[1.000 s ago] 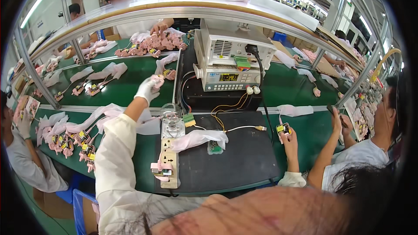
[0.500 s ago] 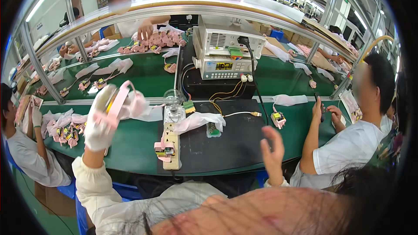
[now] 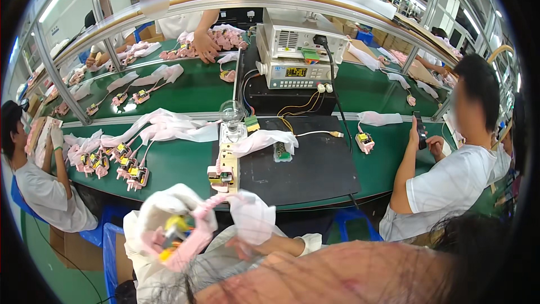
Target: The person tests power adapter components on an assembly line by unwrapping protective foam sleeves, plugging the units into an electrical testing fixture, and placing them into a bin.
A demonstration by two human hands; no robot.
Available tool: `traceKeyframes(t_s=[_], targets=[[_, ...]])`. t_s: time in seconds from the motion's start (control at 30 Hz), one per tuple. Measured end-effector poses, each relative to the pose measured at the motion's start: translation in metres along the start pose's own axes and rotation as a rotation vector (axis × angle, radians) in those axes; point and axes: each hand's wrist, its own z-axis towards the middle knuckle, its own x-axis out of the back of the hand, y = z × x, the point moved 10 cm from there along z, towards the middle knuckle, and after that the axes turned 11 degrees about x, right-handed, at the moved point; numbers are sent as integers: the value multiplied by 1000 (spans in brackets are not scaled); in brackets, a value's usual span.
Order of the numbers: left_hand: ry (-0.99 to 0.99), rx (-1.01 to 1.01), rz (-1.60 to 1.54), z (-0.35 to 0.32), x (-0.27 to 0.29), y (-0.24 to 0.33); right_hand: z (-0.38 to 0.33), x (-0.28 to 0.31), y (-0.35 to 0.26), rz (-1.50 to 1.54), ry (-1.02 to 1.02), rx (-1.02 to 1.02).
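Note:
My left hand (image 3: 188, 205), in a white glove, is held close to my body with its fingers round an open pink power adapter (image 3: 179, 242). Yellow and dark parts show inside the housing; the picture is blurred there. A pink coiled cable (image 3: 209, 205) runs from the adapter to a white wrapped bundle (image 3: 256, 218). My bare right hand (image 3: 242, 247) grips that bundle's lower end, its fingers partly hidden. Beyond them a power strip (image 3: 229, 157) carries another opened pink adapter (image 3: 220, 176), and a glass bulb (image 3: 232, 114) stands at its far end.
Several opened adapters (image 3: 135, 175) with wrapped cables lie on the green table at left. A black mat (image 3: 304, 174) holds a small green board (image 3: 282, 152). Stacked test instruments (image 3: 298, 73) stand behind under metal rails. Co-workers sit left and right; another reaches over the far side.
My left hand has come down from over the left table toward my body with the adapter. My right hand has moved left and taken hold of the wrapped cable bundle.

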Motion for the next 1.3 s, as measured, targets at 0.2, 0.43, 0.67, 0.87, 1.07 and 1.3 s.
traceKeyframes(t_s=[0.2, 0.43, 0.67, 0.87, 1.07, 1.3], targets=[[-108, 288, 639, -21, 20, -54, -19, 35, -68, 1702, 187, 379], [-125, 400, 1031, -11, 9, -74, -65, 0, -1, 820, -57, -370], [-206, 138, 1331, -9, -13, -105, -19, 37, -46, 517, 240, -47], [-22, 775, 1049, -37, 36, -103, -22, 55, -56, 577, 379, 175], [228, 911, 76, -55, 47, -143, 8, 45, -95, -154, 35, 235], [396, 819, 119, -19, 116, -88, 39, 119, -106, 702, 298, 110]])
